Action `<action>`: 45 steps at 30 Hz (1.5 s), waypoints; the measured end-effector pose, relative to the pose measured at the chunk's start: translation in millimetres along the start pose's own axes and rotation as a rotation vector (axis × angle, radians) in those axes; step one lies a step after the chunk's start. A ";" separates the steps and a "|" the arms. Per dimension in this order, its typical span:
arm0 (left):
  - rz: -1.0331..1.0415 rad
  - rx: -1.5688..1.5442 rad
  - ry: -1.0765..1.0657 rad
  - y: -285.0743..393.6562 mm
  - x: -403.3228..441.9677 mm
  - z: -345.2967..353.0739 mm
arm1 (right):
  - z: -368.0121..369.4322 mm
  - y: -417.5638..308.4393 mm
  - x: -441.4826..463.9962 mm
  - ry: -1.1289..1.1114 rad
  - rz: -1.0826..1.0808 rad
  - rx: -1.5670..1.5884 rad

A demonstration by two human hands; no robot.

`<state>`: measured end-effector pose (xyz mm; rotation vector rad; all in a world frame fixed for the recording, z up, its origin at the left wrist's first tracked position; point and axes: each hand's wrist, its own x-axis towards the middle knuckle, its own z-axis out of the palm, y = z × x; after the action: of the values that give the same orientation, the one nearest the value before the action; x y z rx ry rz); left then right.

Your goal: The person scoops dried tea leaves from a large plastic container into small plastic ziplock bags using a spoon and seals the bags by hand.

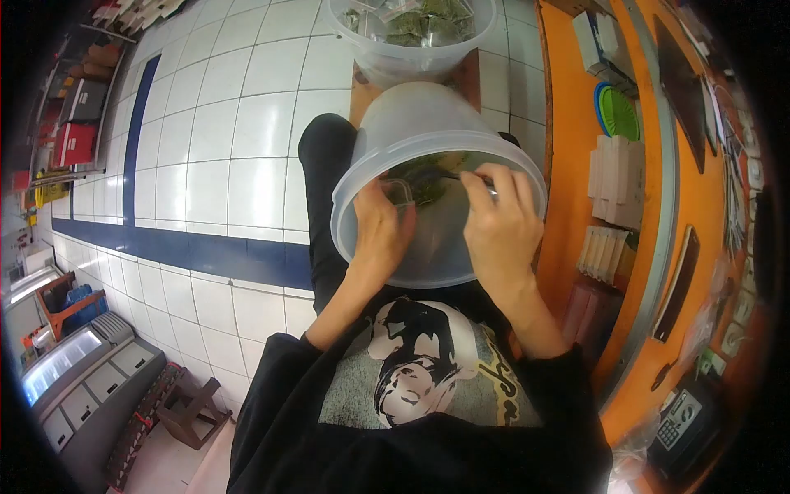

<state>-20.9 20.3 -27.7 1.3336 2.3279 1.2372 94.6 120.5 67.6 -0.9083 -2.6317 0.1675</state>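
A translucent plastic tub [440,276] lies tipped on its side between my legs, its mouth towards me. Dark green, leafy-looking stuff [434,189] is inside. My left hand [381,229] reaches into the left of the mouth, fingers closed on a small clear plastic bag [398,192]. From the right, my right hand [504,226] pinches the handle of a spoon [448,174]. The spoon points left towards the bag, over the green stuff. Its tip and the far ends of my left fingers are hard to make out.
Beyond stands a second translucent tub [395,53] holding several clear bags of green stuff, close to a wooden stool [471,78]. An orange counter [568,132] runs along my right, with boxes [617,177] and a green lid [623,114]. White tiled floor [239,123] spreads to the left.
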 end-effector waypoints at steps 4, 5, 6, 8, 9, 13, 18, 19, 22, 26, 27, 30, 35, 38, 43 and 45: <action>0.044 -0.016 0.096 8.5 0.4 1.3 | 9.9 -0.9 -7.9 -0.099 0.100 0.018; 0.045 -0.017 0.096 7.7 0.1 3.6 | 13.2 -3.3 -10.2 -0.098 0.101 0.017; 0.120 -0.097 0.089 8.2 1.1 4.5 | 17.7 -5.6 -13.8 -0.230 0.098 0.331; 0.140 -0.137 0.028 12.1 -0.4 1.4 | 19.7 -17.7 -18.3 -0.361 0.107 0.766; 0.142 -0.134 0.030 11.6 -1.3 1.8 | 20.9 -16.4 -17.3 -0.359 0.104 0.768; 0.087 -0.150 0.071 6.7 -3.6 0.4 | 24.9 -2.7 -15.3 -0.195 -0.035 0.455; -0.091 -0.371 -0.056 14.0 -5.3 -15.2 | 22.8 20.1 -14.3 -0.345 -0.082 0.553; -0.092 -0.371 -0.053 16.3 -5.7 -19.2 | 23.4 25.0 -14.2 -0.346 -0.085 0.553; -0.284 -0.816 -0.030 22.4 -5.9 -28.1 | 22.6 28.1 -12.1 -0.077 -0.014 0.820; -0.301 -0.911 -0.011 29.6 -5.3 -31.1 | 15.3 20.1 -13.1 0.062 0.023 0.856; -0.321 -0.907 -0.004 30.9 -5.0 -31.1 | 14.2 18.7 -15.8 0.061 0.060 0.857; -0.360 -1.000 0.019 30.0 -8.6 -27.0 | 12.8 17.2 -17.5 0.031 0.117 0.923; -0.289 -0.997 0.012 26.3 -14.6 -19.4 | 12.2 18.0 -17.4 -0.033 0.030 0.942; -0.270 -0.990 -0.031 30.3 -10.5 -21.5 | 9.4 17.5 -15.3 -0.026 -0.027 0.839; -0.235 -1.055 -0.103 30.1 -9.8 -21.3 | -0.9 7.6 -8.6 -0.179 -0.041 0.852; -0.205 -1.034 -0.134 25.9 -10.7 -20.6 | -3.2 7.3 -5.0 -0.215 -0.043 0.855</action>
<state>-9.2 6.5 2.1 0.7399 1.2913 1.7976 103.6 123.1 67.5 -0.5375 -2.3543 1.3097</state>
